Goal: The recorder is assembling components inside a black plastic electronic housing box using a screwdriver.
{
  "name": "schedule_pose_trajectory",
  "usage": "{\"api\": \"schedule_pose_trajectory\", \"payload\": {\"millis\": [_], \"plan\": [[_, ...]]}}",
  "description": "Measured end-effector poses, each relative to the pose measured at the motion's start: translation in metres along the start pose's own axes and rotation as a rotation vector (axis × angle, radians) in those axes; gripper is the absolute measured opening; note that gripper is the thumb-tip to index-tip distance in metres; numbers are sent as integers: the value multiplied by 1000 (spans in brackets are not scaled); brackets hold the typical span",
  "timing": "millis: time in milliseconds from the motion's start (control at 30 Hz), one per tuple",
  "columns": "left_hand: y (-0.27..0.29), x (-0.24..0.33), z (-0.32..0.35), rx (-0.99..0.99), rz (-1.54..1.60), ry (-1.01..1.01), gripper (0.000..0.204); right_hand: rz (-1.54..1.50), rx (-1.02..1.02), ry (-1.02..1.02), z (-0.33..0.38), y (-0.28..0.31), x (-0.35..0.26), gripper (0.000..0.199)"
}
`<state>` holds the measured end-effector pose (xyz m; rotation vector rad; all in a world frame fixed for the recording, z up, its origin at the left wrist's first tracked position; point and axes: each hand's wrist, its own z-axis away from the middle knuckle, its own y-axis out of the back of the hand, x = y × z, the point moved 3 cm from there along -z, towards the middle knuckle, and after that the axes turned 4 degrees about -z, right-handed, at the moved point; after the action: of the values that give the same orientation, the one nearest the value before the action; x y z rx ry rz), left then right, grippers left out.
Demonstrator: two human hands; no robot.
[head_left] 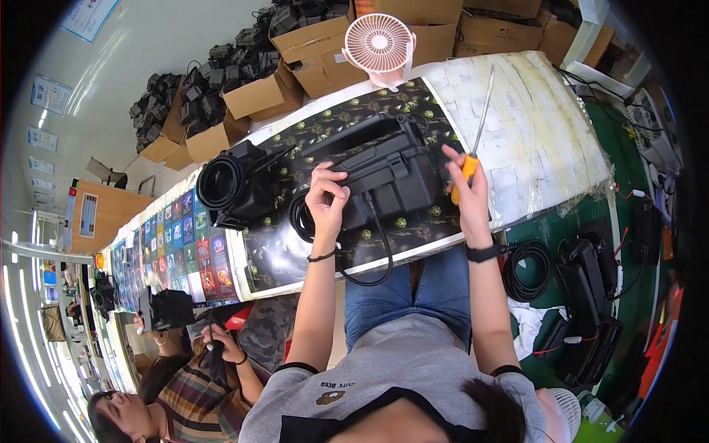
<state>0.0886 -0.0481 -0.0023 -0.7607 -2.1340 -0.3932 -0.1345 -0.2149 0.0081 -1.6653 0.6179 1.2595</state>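
- Lying on a dark patterned mat (436, 225), a black case (402, 181) sits directly in front of the person, between the two hands; a long open loop stands along its far side
- Leaving the near side of the case, a black cable (384, 244) bows down over the near edge of the table; a coiled black cord (299, 214) lies at the left end of the case, partly behind the left wrist
- The left hand (329, 196) is at the left end of the case, its thumb and fingers drawn together; whether they grip anything I cannot tell
- The right hand (473, 193), just right of the case, grasps a screwdriver (470, 166) by its yellow handle; the shaft points to the far side, tip in the air
- To the left on the mat is a second black unit (255, 196) with a coil of cable on it
- Beyond the mat's far edge stands a pink fan (379, 43); past it are cardboard boxes (321, 70) and a heap of black units (229, 66)
- On the right, a green surface (550, 229) carries another cable coil (528, 295), black parts (587, 273) and a white cloth (526, 325)
- At the near left, a co-worker (192, 399) has one hand at a boxy black device (166, 308)
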Motion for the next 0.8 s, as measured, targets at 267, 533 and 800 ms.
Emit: {"api": "schedule_pose_trajectory", "payload": {"millis": [267,533,800], "plan": [[-2,0,4,-162,62,15,17,-71,-13,9,-17,-14,0,23],[3,18,7,-279,-15,6,13,-110,-76,97,-19,-4,12,36],[-22,66,43,-340,-324,-120,23,-101,58,-140,-25,22,33,38]]}}
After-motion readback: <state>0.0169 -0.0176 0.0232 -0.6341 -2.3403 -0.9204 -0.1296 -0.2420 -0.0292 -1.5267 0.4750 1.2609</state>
